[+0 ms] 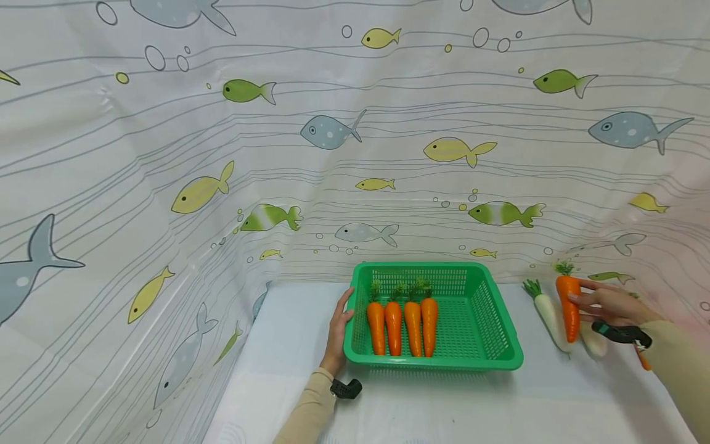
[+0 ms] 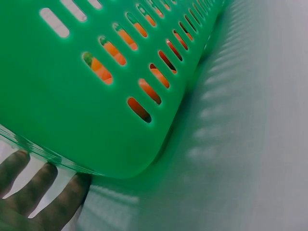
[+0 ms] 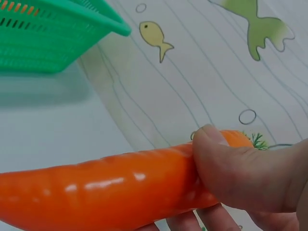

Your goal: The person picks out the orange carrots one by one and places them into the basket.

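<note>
On the table [image 1: 410,407], one basket [image 1: 505,362] of four carrots [image 1: 394,327] was touched by the uncurled left grip [image 1: 335,336]; one carrot [image 1: 567,299] was pinched by the right grip [image 1: 610,305], near two radishes [image 1: 549,314].

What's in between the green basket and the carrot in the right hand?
A white radish lies between the basket and the held carrot, seen in the head view.
</note>
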Action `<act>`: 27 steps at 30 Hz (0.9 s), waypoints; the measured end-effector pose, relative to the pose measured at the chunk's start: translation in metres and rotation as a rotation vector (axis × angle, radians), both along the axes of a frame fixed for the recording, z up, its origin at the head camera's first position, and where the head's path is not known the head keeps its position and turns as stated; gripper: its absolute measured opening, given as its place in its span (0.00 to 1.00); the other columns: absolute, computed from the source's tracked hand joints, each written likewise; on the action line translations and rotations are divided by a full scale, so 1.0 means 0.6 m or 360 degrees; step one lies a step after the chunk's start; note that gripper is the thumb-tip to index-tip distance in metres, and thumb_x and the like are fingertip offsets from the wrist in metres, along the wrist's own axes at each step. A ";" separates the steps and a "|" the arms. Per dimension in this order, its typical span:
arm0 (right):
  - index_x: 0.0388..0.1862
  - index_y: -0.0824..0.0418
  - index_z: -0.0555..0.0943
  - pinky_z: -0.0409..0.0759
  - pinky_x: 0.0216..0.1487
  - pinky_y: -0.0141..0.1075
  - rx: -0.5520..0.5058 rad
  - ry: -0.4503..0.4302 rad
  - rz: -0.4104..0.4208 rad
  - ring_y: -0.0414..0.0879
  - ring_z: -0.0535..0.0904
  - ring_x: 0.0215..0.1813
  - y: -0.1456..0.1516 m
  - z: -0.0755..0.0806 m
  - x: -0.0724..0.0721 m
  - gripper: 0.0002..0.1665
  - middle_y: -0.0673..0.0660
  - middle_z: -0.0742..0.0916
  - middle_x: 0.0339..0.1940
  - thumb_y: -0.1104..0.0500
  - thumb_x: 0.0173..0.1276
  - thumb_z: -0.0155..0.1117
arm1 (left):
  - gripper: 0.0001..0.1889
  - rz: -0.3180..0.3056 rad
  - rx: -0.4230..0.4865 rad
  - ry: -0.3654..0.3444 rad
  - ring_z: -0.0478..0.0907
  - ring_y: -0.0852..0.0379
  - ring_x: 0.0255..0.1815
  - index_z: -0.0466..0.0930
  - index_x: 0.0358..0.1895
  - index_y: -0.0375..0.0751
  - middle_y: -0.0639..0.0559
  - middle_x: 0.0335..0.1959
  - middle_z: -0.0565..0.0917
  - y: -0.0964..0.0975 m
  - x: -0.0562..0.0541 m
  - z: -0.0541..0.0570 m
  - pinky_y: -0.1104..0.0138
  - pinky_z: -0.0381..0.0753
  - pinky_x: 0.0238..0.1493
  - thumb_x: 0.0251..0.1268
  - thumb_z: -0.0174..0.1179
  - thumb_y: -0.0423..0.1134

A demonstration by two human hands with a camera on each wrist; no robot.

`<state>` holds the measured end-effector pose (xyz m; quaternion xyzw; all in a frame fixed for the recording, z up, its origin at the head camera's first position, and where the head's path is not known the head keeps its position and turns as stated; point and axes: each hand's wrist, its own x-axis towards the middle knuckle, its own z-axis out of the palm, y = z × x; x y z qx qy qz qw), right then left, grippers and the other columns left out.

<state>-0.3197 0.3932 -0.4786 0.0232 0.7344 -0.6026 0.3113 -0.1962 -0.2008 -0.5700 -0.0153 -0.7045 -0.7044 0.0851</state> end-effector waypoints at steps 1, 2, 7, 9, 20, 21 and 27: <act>0.82 0.70 0.20 0.87 0.59 0.41 0.0025 0.0022 0.0032 0.36 0.82 0.49 -0.004 0.000 -0.002 0.57 0.37 0.80 0.45 0.59 0.85 0.54 | 0.31 0.0000 -0.0002 0.0000 0.50 0.42 0.88 0.58 0.85 0.60 0.51 0.89 0.53 0.000 0.000 0.000 0.39 0.52 0.82 0.83 0.37 0.44; 0.82 0.71 0.20 0.86 0.59 0.42 0.0046 0.0041 0.0066 0.36 0.83 0.49 -0.007 0.000 -0.004 0.56 0.38 0.80 0.47 0.59 0.85 0.53 | 0.31 -0.0002 0.0001 -0.0002 0.50 0.42 0.88 0.58 0.85 0.60 0.51 0.89 0.53 -0.001 0.000 0.000 0.40 0.52 0.82 0.83 0.37 0.44; 0.82 0.75 0.24 0.86 0.59 0.41 0.0107 0.0105 0.0159 0.35 0.82 0.51 -0.026 0.001 -0.008 0.55 0.41 0.80 0.50 0.58 0.85 0.53 | 0.31 -0.0014 0.0014 -0.0001 0.52 0.42 0.88 0.57 0.85 0.61 0.52 0.89 0.53 -0.002 0.001 0.000 0.40 0.54 0.81 0.83 0.37 0.45; 0.82 0.75 0.24 0.85 0.59 0.41 0.0116 0.0128 0.0187 0.35 0.82 0.51 -0.035 0.001 -0.009 0.54 0.40 0.80 0.50 0.58 0.86 0.53 | 0.31 -0.0015 0.0011 0.0001 0.52 0.41 0.88 0.57 0.85 0.61 0.52 0.89 0.53 -0.002 0.001 0.000 0.40 0.54 0.81 0.83 0.37 0.45; 0.84 0.75 0.28 0.86 0.62 0.45 0.0030 0.0130 0.0226 0.39 0.84 0.53 -0.074 0.009 -0.010 0.53 0.43 0.81 0.52 0.59 0.85 0.54 | 0.30 -0.0008 0.0008 -0.0026 0.52 0.42 0.88 0.57 0.86 0.61 0.52 0.89 0.53 -0.001 0.001 -0.002 0.41 0.55 0.81 0.83 0.36 0.44; 0.84 0.74 0.28 0.86 0.62 0.45 0.0024 0.0124 0.0217 0.39 0.85 0.53 -0.078 0.009 -0.010 0.53 0.43 0.81 0.52 0.59 0.85 0.54 | 0.30 -0.0005 0.0008 -0.0028 0.52 0.42 0.88 0.57 0.86 0.61 0.52 0.89 0.53 -0.001 0.001 -0.002 0.42 0.56 0.81 0.83 0.36 0.44; 0.85 0.72 0.28 0.86 0.61 0.44 0.0004 0.0091 0.0141 0.38 0.85 0.52 -0.104 0.011 -0.014 0.54 0.43 0.82 0.50 0.59 0.85 0.55 | 0.30 -0.0008 0.0020 -0.0040 0.53 0.42 0.87 0.57 0.85 0.62 0.52 0.89 0.53 -0.001 0.001 0.000 0.42 0.57 0.80 0.83 0.36 0.44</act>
